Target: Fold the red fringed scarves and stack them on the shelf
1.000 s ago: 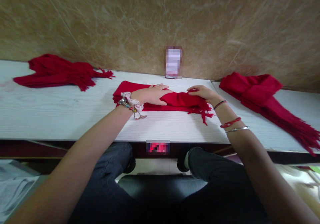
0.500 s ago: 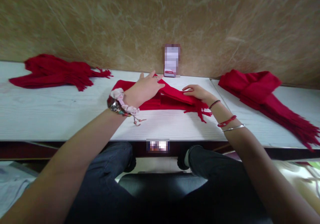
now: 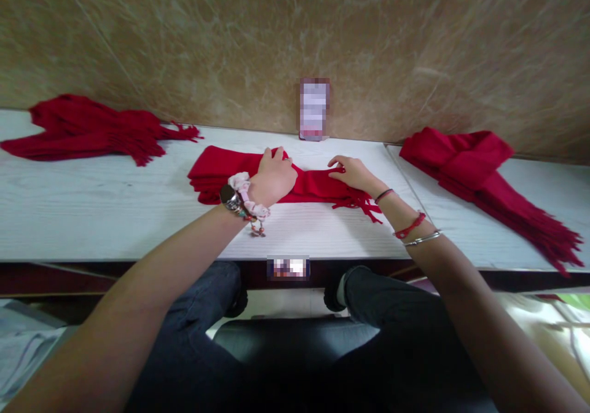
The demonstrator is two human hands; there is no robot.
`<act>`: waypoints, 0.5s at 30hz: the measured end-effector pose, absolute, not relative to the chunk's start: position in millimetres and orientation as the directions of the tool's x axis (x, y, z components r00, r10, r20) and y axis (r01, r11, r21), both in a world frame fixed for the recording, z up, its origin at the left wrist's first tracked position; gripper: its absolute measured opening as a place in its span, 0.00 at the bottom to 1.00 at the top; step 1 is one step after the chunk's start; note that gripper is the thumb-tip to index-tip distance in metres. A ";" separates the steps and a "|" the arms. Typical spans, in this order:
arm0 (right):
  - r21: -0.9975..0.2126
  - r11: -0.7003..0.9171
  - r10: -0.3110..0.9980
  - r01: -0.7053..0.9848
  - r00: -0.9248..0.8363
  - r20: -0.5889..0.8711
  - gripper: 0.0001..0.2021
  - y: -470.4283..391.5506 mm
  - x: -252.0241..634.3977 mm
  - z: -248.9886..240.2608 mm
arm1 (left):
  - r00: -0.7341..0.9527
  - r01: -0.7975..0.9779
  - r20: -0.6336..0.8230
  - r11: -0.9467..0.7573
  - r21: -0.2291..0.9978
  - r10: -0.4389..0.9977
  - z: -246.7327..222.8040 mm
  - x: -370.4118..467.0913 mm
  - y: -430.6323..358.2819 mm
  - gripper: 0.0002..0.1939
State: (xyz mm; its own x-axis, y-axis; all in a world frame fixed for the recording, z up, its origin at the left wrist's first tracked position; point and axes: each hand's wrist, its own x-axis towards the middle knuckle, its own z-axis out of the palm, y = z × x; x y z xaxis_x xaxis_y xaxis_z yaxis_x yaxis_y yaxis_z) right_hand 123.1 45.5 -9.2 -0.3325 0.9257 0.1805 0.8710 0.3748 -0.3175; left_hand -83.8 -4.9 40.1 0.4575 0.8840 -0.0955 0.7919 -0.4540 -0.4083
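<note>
A folded red scarf with a fringed right end lies on the white tabletop in front of me. My left hand grips its middle from above, fingers bent over the cloth, part of which the hand hides. Close to the fringe, my right hand has its fingers curled at the scarf's far edge, with red cloth showing between them. Two more red scarves flank it: a loosely folded left scarf, and a right scarf bent over at its top, its fringe toward the table's front edge.
A phone with a blurred screen leans upright against the brown marbled wall. The white tabletop has a seam right of the middle. Below its front edge are my legs and a dark seat.
My left hand has shifted slightly right and its spread fingers have bent onto the scarf. The raised fold near the right hand has come down flatter, and more of the scarf's left end shows.
</note>
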 end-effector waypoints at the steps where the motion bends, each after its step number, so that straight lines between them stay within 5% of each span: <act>1: -0.332 0.378 0.925 0.864 -0.334 0.184 0.14 45.8 122.6 -10.0 | 0.458 0.798 -0.056 -0.438 -0.415 0.887 42.2 -83.8 -6.3 0.20; 11: -0.329 0.438 0.898 0.837 -0.389 0.206 0.13 49.1 119.7 -23.8 | 0.321 0.865 -0.077 -0.325 -0.382 0.944 37.9 -73.1 -12.8 0.21; 15: -0.352 0.406 0.913 0.843 -0.359 0.193 0.14 48.5 119.7 -23.5 | 0.478 0.803 -0.225 -0.526 -0.280 0.849 35.9 -67.6 -14.7 0.22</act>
State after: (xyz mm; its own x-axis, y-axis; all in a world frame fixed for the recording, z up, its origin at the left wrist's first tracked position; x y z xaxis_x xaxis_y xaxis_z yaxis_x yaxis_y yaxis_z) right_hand 119.7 48.5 -23.5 -0.3593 0.9130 0.1930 0.8435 0.4062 -0.3515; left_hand -67.6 -14.7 35.9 0.4776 0.8492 -0.2250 0.8033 -0.5259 -0.2796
